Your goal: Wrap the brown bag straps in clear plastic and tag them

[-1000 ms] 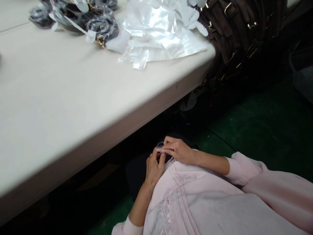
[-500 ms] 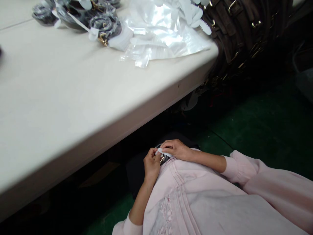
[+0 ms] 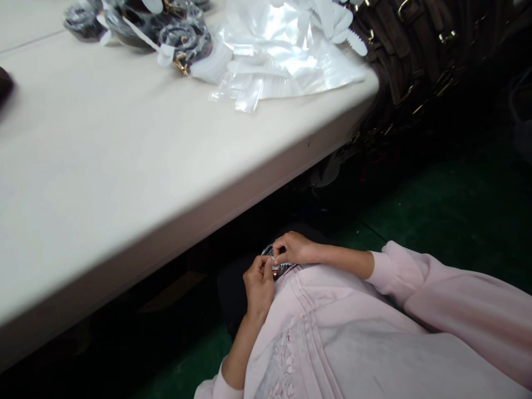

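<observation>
Both of my hands are in my lap, below the table's front edge. My left hand [image 3: 258, 284] has its fingers curled in a pinch on a small dark coiled item with a gold clasp [image 3: 275, 270]. My right hand [image 3: 293, 249] is closed too and pinches a small white tag [image 3: 273, 260] at the same item. The two hands touch at the fingertips. Most of the item is hidden between the fingers and my pink top [image 3: 332, 343].
A white table [image 3: 124, 166] fills the left. At its far end lie several bagged dark coiled belts [image 3: 183, 44], clear plastic bags [image 3: 282, 66] and white tags [image 3: 336, 22]. Brown belts with gold buckles [image 3: 411, 50] hang past the right corner. The floor [image 3: 449, 210] is green.
My right hand has drawn in and closed into a tighter pinch on the white tag. My left hand stays curled on the item. The view has shifted slightly.
</observation>
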`<state>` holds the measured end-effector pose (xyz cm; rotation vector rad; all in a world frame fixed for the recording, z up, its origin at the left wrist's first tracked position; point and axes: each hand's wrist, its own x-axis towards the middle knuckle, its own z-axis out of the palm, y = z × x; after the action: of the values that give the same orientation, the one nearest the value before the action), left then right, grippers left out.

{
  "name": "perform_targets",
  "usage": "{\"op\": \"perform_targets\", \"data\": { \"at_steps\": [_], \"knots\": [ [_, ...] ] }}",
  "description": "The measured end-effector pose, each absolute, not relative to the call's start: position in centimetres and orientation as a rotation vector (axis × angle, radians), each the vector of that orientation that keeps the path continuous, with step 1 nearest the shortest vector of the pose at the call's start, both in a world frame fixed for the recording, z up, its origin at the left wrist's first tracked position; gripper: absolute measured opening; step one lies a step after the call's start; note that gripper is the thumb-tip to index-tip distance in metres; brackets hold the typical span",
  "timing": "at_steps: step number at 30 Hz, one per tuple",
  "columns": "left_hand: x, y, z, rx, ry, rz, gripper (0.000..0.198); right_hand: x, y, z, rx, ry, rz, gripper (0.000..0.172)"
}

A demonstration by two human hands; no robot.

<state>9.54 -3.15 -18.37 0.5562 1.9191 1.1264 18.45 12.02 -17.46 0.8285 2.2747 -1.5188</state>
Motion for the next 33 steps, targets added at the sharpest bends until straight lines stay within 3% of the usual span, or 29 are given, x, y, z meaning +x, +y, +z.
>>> {"op": "perform_targets", "data": {
  "at_steps": [8,12,16,25,33],
  "knots": [
    [9.2,-3.5,-18.2,0.839,2.072,1.013,0.022,18.0,11.1,-17.5,1.007,2.281,-1.414,0.015],
    [9.3,-3.2,-18.2,1.003,2.149,0.968,0.020,17.6,10.4,-17.7,1.092,2.266,-1.384,0.005],
    [9.3,-2.9,-18.4,1.094,2.201,0.967,0.021,17.7,10.0,-17.7,1.110,2.289,-1.416,0.014],
    [9.5,-3.6,-18.9,0.926,2.264,1.048,0.019,18.0,9.4,-17.7,1.059,2.435,-1.364,0.009],
    [9.0,-3.5,-19.1,0.717,2.019,1.124,0.026,18.0,9.1,-18.4,1.011,2.552,-1.356,0.010]
  ]
}}
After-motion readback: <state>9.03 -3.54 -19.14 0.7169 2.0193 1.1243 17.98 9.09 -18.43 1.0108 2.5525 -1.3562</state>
